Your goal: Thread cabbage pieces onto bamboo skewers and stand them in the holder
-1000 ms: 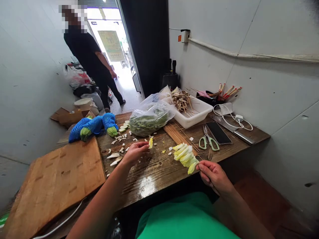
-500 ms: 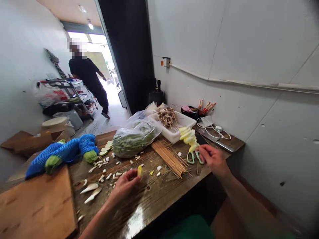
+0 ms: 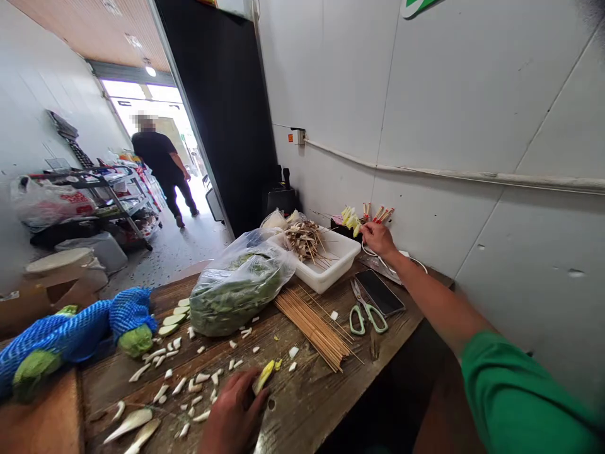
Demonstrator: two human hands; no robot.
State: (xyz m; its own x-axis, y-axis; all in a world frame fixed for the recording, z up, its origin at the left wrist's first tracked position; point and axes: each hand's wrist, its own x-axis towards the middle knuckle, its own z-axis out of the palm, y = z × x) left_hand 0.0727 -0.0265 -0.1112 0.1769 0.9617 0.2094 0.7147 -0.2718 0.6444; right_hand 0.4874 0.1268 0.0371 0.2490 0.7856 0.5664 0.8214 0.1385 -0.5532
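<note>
My right hand reaches to the back of the table, closed on a skewer of pale yellow and white leaf pieces. It hovers over the far corner, beyond the white tray. Low at the front, my left hand is closed, with a small yellow-and-white leaf piece between thumb and finger, close to the tabletop. White vegetable scraps lie scattered around it. Between the hands rests a bundle of bare bamboo skewers. Green-handled scissors lie beside the bundle.
A clear bag of green vegetables leans by the tray, which holds skewered brownish pieces. A phone lies right of the scissors. Blue-netted vegetables and a wooden board are left. Another person walks near the doorway.
My right hand has moved forward with the leaf skewer, uncovering the scissors and phone. The left hand has dropped nearer the tabletop, still pinching its leaf piece. The other person is farther off.
</note>
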